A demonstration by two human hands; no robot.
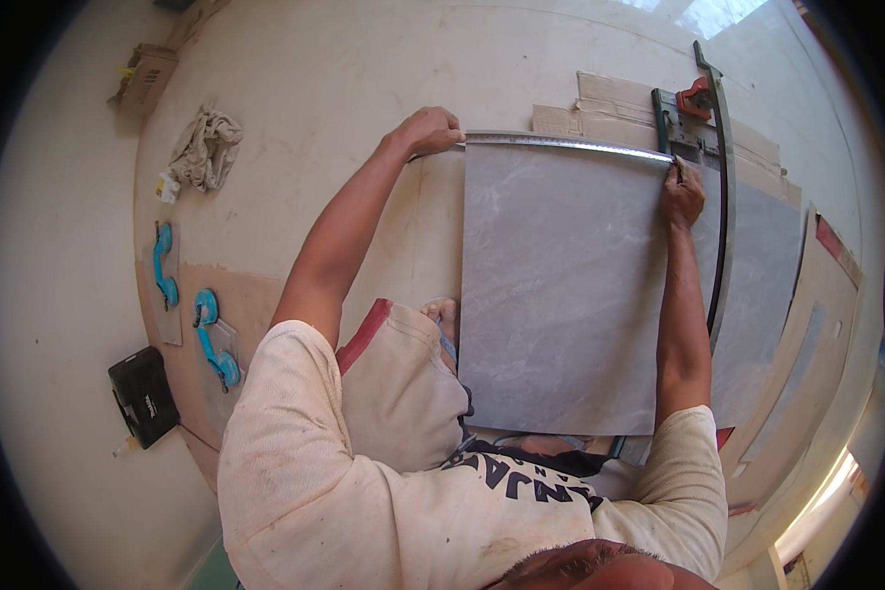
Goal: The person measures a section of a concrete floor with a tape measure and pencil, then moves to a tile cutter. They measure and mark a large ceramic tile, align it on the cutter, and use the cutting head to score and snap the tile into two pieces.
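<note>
A large grey stone-look tile (560,285) lies before me, over the bed of a manual tile cutter whose long dark rail (726,197) crosses its right part. Along the tile's far edge stretches a silver steel ruler (570,145) with fine markings. My left hand (431,132) is closed on its left end, at the tile's far left corner. At the other end, close beside the rail, my right hand (682,192) pinches with fingers together against the ruler. Whether something small is also between those fingers is hidden.
Flat cardboard (615,98) lies beneath the cutter's far end, near a red part (696,99). Two blue suction lifters (163,265) rest at the left, with a black case (145,396) closer to me. A crumpled cloth (206,147) and a cardboard box (147,79) sit farther off.
</note>
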